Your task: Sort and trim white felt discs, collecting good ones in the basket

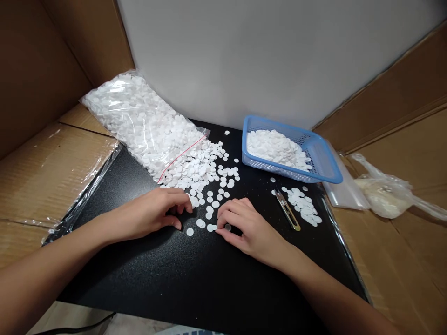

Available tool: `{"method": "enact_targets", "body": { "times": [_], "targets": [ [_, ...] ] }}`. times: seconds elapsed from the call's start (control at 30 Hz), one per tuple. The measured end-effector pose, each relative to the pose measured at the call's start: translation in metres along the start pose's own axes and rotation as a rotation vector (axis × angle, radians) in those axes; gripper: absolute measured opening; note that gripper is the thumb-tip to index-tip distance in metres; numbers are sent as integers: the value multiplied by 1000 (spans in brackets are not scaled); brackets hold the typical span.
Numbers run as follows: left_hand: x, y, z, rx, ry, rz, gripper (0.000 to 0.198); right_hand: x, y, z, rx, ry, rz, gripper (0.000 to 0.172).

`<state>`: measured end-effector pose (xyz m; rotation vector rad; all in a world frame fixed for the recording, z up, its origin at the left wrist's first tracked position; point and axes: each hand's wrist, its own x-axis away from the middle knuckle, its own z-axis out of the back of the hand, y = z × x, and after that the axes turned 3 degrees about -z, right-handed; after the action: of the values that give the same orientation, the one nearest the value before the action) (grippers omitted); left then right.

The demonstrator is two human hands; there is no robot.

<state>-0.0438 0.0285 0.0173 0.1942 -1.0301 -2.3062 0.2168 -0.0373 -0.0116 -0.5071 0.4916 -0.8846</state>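
Observation:
My left hand [153, 212] rests palm down on the black mat [195, 279], fingers curled loosely beside loose white discs [206, 172] spilled from a clear plastic bag [139, 121]. My right hand [244, 225] lies just right of it, its fingertips pinched on a small dark round piece [228, 227] next to a white disc [210, 227]. One more disc [190, 231] lies alone in front of the left hand.
A blue basket [324, 160] holds a heap of white discs at the back right. Thread snips [287, 210] and a small pile of discs [303, 207] lie right of my hand. Cardboard walls surround the mat; a crumpled plastic bag [384, 193] sits at right.

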Motion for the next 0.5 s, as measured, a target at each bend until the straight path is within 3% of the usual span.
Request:
{"method": "enact_targets", "body": {
  "times": [0.07, 0.17, 0.27, 0.5],
  "targets": [
    [0, 1, -2, -30, -24, -5, 18, -1, 0, 1, 9, -32, 0, 11],
    [-2, 4, -13, -60, -16, -60, 16, -3, 0, -3, -6, 43, -19, 5],
    [-5, 6, -23, -132, 30, -90, 14, -5, 2, -9, 21, 82, -18, 15],
    [-6, 7, -29, -144, 52, -117, 8, -5, 1, -10, -83, 35, -52, 13]
  ]
}}
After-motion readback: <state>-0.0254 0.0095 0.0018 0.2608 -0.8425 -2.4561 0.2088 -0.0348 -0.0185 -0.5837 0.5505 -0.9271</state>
